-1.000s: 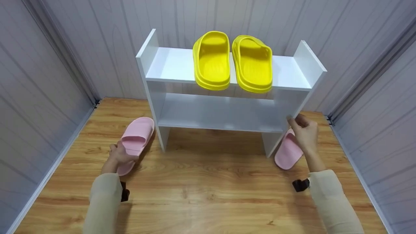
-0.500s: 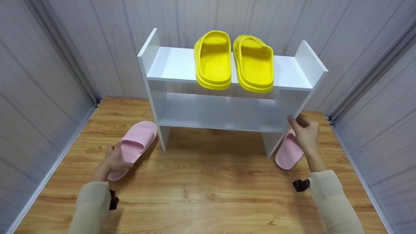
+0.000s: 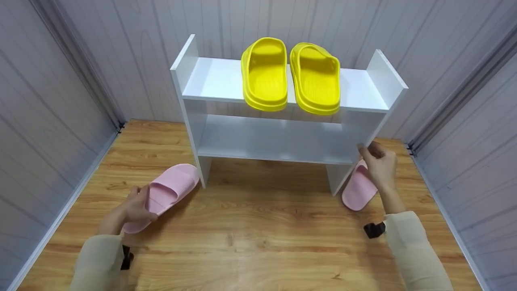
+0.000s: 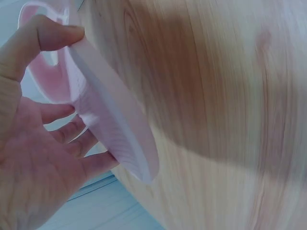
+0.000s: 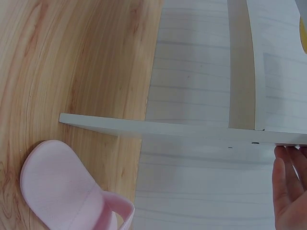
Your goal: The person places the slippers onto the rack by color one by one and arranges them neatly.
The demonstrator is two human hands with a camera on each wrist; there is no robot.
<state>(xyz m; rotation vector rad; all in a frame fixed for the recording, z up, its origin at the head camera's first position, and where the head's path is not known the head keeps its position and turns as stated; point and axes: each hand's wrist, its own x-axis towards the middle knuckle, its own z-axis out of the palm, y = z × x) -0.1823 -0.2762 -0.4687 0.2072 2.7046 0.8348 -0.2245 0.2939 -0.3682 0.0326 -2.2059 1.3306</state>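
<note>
In the head view my left hand point(image 3: 136, 208) grips a pink slipper point(image 3: 174, 182) near its middle. The left wrist view has the thumb on one edge of the slipper point(image 4: 115, 115) and the fingers on the other side; a shadow lies on the floor beside it. My right hand point(image 3: 379, 163) holds the front edge of the right side panel of a white shoe rack point(image 3: 274, 139). Its fingers point(image 5: 283, 184) lie against the panel's outer face in the right wrist view. Below that hand, another pink slipper point(image 3: 358, 189) rests on the floor, partly hidden by the hand.
Two yellow slippers, the left one point(image 3: 266, 76) and the right one point(image 3: 317, 81), stand side by side on the rack's top board, heels over its front edge. Pale panelled walls point(image 3: 464, 161) enclose the wooden floor point(image 3: 242, 242) on three sides.
My left hand has moved left and toward me with the pink slipper, whose toe has turned rightward toward the rack's left panel. The right hand and the rack look unmoved.
</note>
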